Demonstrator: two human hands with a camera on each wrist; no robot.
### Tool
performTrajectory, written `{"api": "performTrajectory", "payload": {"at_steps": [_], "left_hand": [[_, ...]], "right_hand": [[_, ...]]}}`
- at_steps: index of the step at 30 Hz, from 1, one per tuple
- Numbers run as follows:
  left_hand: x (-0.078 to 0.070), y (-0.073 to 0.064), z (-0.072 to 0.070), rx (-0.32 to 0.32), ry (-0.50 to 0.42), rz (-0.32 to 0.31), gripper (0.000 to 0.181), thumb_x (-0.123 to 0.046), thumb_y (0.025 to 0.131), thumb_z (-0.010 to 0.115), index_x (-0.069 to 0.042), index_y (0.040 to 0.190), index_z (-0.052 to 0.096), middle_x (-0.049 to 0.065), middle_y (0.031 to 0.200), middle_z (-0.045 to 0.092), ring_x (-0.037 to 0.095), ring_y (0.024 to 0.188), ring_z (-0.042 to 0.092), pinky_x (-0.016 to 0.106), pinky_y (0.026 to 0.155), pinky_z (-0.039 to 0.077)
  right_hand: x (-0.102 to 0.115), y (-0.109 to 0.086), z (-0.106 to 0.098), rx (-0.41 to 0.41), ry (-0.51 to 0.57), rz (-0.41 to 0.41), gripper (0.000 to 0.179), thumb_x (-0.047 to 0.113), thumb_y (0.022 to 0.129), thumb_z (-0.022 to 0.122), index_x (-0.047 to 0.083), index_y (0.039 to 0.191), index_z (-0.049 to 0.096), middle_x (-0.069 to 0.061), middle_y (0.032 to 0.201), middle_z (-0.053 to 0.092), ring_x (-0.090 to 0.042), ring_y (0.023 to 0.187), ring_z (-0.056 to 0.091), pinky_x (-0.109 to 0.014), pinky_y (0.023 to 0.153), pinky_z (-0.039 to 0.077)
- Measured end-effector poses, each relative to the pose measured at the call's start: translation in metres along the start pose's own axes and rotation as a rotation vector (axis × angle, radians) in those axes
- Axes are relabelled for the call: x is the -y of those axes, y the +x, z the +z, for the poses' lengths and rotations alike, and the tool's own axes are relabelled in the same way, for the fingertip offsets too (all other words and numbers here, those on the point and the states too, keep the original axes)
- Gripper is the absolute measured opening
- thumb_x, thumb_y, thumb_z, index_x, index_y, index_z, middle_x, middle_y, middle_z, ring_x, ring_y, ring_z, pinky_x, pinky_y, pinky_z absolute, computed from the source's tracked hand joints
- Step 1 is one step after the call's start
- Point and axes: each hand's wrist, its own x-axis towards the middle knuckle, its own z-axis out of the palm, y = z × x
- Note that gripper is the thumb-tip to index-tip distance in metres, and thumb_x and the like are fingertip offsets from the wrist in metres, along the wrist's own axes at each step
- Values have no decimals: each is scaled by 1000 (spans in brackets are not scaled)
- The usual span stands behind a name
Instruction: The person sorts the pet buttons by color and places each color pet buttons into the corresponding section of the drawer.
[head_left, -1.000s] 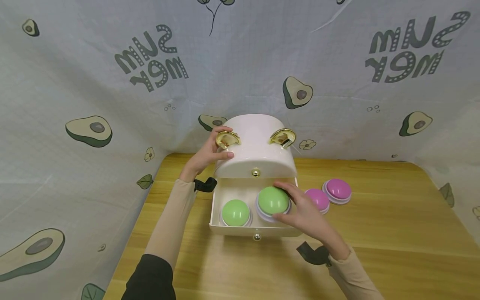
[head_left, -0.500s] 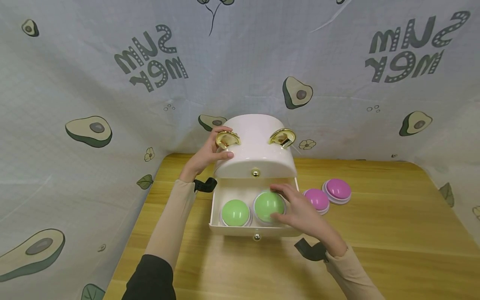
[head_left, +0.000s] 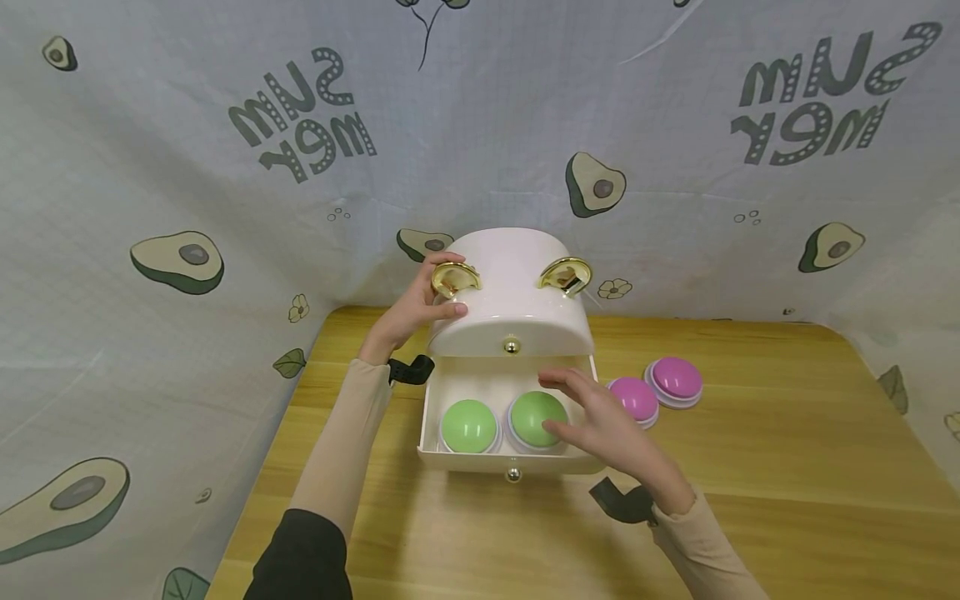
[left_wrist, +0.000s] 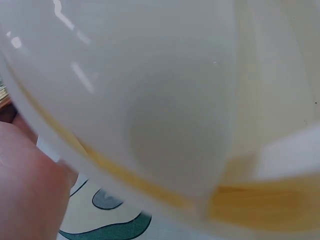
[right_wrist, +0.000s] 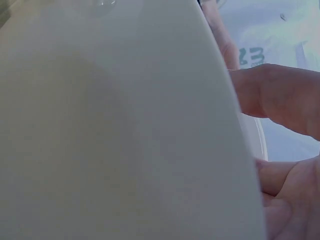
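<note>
A white drawer box [head_left: 513, 250] with gold ear-shaped trims and a round knob stands near the back of the table. Its lower drawer [head_left: 465, 375] is pulled out toward me. My left hand [head_left: 416, 308] holds the box at its left side, fingers by the gold ear [head_left: 455, 278] and thumb on the front. Inside the drawer, two round containers with green domed tops sit side by side, the left one [head_left: 469, 426] and the right one [head_left: 534, 417]. Over the drawer's right wall, my right hand [head_left: 607, 425] has fingers and thumb spread around the right green container, its thumb overlapping the dome.
Two similar round containers with pink domes, a nearer one [head_left: 634, 397] and a farther one [head_left: 677, 378], stand on the wooden table [head_left: 787, 450] right of the box. A printed cloth [head_left: 480, 133] hangs behind the table and along its left side.
My right hand has lowered the right green container into the drawer, toward the front and left, and its fingers have spread off it. My left hand has stayed on the box.
</note>
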Motion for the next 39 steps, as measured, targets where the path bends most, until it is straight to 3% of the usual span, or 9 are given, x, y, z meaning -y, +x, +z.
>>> {"api": "performTrajectory", "payload": {"at_steps": [5, 8, 13, 18, 26, 32, 39], "left_hand": [[1, 0, 0, -2, -2, -4, 66, 0, 85, 68, -22, 136, 32, 11, 132, 42, 22, 121, 42, 40, 108, 24], [1, 0, 0, -5, -2, -9, 66, 3, 85, 66, -21, 136, 32, 11, 132, 42, 22, 121, 42, 40, 108, 24], [0, 0, 1, -12, -4, -15, 67, 8, 84, 62, -20, 136, 31, 10, 132, 42, 22, 121, 42, 39, 107, 24], [0, 0, 1, -14, -8, -14, 66, 10, 85, 60, -19, 137, 31, 11, 131, 42, 22, 121, 41, 39, 107, 24], [0, 0, 1, -9, -12, -4, 67, 10, 84, 61, -20, 136, 31, 10, 131, 43, 21, 121, 41, 37, 107, 25], [1, 1, 1, -9, -16, 3, 67, 8, 83, 63, -21, 136, 32, 10, 130, 44, 22, 119, 42, 38, 105, 27], [1, 0, 2, -12, -16, 3, 67, 8, 84, 63, -22, 136, 33, 9, 130, 44, 22, 120, 42, 37, 106, 26]], "right_hand": [[1, -3, 0, -38, 29, -34, 49, -3, 82, 71, -6, 126, 51, -19, 121, 57, -33, 117, 53, -44, 101, 38], [3, -6, -1, -70, 73, -55, 46, -4, 83, 70, -5, 126, 52, -16, 121, 59, -30, 115, 55, -36, 100, 39], [8, -12, -2, -118, 211, -123, 46, -12, 83, 65, -4, 126, 52, -13, 120, 60, -22, 113, 57, -23, 98, 39], [14, -18, -4, -131, 309, -207, 45, -16, 86, 59, -4, 128, 52, -12, 121, 60, -18, 113, 57, -24, 97, 41], [21, -32, -6, -65, 366, -175, 43, -16, 87, 56, -4, 128, 51, -9, 123, 60, -20, 112, 58, -28, 96, 43], [21, -41, -5, -44, 411, -216, 46, -22, 83, 54, -8, 127, 50, -16, 122, 60, -21, 115, 56, -30, 97, 42], [21, -50, 2, 61, 432, -236, 47, -23, 85, 52, -5, 128, 51, -15, 125, 58, -23, 116, 56, -30, 95, 44]]}}
